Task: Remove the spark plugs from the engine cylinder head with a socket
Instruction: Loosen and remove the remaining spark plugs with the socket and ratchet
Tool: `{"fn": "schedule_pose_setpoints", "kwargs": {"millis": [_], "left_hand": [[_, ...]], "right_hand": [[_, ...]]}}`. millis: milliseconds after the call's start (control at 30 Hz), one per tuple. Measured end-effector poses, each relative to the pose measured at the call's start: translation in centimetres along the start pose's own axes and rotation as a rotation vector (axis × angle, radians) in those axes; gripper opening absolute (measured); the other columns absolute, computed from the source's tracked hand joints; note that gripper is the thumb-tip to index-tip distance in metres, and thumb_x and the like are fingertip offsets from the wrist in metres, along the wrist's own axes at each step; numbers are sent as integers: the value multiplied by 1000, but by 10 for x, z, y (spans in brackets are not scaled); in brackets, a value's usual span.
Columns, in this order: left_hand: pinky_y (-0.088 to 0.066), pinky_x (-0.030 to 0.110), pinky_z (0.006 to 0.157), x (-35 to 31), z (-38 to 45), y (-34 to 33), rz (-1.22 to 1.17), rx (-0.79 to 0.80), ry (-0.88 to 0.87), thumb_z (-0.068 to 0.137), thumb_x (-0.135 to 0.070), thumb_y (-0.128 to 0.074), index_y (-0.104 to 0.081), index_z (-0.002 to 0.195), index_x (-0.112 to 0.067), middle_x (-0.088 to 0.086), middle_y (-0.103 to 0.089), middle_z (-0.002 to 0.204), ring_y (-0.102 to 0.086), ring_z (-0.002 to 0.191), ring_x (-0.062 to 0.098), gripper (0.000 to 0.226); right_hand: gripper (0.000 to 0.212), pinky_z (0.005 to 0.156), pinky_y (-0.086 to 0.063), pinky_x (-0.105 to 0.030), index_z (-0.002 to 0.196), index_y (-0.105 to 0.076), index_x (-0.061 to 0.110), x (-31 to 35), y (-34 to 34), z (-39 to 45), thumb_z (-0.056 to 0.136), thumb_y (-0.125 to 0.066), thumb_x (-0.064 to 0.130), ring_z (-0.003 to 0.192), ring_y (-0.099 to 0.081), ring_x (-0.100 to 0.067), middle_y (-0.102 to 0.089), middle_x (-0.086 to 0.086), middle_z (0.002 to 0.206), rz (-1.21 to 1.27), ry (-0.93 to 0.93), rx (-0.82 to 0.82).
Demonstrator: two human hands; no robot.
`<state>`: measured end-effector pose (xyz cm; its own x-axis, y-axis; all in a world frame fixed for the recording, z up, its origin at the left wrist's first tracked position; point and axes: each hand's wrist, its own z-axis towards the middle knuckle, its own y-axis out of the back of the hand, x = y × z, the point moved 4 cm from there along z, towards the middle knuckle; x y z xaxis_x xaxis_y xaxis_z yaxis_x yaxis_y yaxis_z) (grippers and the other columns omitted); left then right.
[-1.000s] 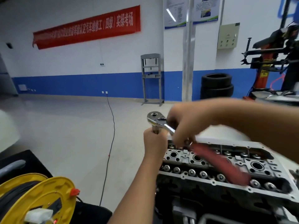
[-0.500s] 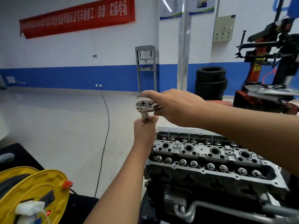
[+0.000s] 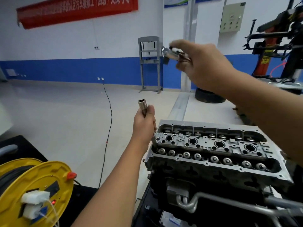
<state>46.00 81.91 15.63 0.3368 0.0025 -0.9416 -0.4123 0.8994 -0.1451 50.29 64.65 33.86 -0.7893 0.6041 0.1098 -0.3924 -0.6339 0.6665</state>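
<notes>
Left hand [image 3: 144,123] grips long silver socket extension [image 3: 142,106] beside grey metal cylinder head [image 3: 211,148]; right hand [image 3: 201,66] raised, pinching blurred chrome ratchet [image 3: 168,52].

A cable reel [image 3: 35,190] sits left of the cylinder head [image 3: 218,154], with tyres [image 3: 209,96] behind.

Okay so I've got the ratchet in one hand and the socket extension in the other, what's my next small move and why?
Probably lift the socket extension straight up out of the cylinder head. The ratchet, in your right hand, is off it and held well above, while your left hand grips the shaft, whose lower end sits by the head's left end. Whether a plug is inside can't be seen.
</notes>
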Motion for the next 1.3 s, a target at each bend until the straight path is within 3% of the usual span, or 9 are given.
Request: {"fn": "schedule_pose_setpoints", "kwargs": {"millis": [133,300,600,667,767,833,967,1167,1300], "left_hand": [[-51,23,79,4,-17,17,119,162,-116,115,-21,-39,-54,108,-21,-10,-59,78,-59,77,9,16],[-54,45,103,-1,-16,37,325,263,-16,109,4,-41,-62,111,-20,-6,-80,100,-74,104,12,31],[-65,53,79,0,-12,39,361,-96,-113,77,-16,-94,-73,78,-22,0,-77,75,-76,76,27,22],[-65,54,75,7,-14,38,293,-172,-145,77,-22,-95,-72,76,-24,-1,-75,72,-74,71,28,22],[-63,58,82,21,-18,30,214,-171,-154,95,-17,-77,-74,88,-29,0,-78,82,-76,80,29,14],[-62,57,90,29,-21,24,200,-130,-113,104,-10,-63,-71,98,-29,-3,-80,92,-78,91,21,21],[-62,54,92,30,-22,22,239,-114,-80,104,-2,-56,-73,99,-38,-5,-80,100,-78,98,18,39],[-66,47,80,28,-24,23,337,-268,-101,93,-14,-77,-74,96,-31,-7,-77,86,-76,85,17,18],[-62,34,74,31,-32,17,341,-374,-151,92,-17,-78,-73,90,-36,-14,-75,80,-72,79,3,20]], "right_hand": [[46,53,-46,-27,135,-45,56,-42,-52,-59,101,-64,31,63,-54,-5,-58,16,80,-243,-7,408],[45,56,-37,-33,142,-39,56,-97,-96,-115,101,-56,50,80,-59,-19,-68,8,101,-377,4,575],[42,86,-47,-39,141,-57,42,-123,-102,-148,105,-38,53,110,-57,-24,-65,9,122,-376,30,505],[40,88,-49,-41,132,-68,31,-108,-98,-144,102,-47,48,107,-62,-27,-70,3,117,-226,39,338],[26,84,-56,-32,113,-77,26,-70,-105,-120,96,-65,43,95,-69,-12,-76,11,99,347,-109,121],[19,82,-57,-22,105,-77,31,-37,-122,-99,92,-71,44,95,-72,-8,-78,10,98,779,-234,184],[7,85,-60,-42,94,-77,9,9,-159,-88,94,-75,16,92,-74,-34,-76,-19,100,1303,-369,233],[13,70,-61,-31,102,-66,12,34,-188,-113,93,-74,7,88,-76,-20,-78,-8,98,1595,-581,46],[6,70,-61,-28,97,-68,8,44,-196,-116,95,-73,8,74,-72,-14,-73,-1,79,1476,-603,77]]}}
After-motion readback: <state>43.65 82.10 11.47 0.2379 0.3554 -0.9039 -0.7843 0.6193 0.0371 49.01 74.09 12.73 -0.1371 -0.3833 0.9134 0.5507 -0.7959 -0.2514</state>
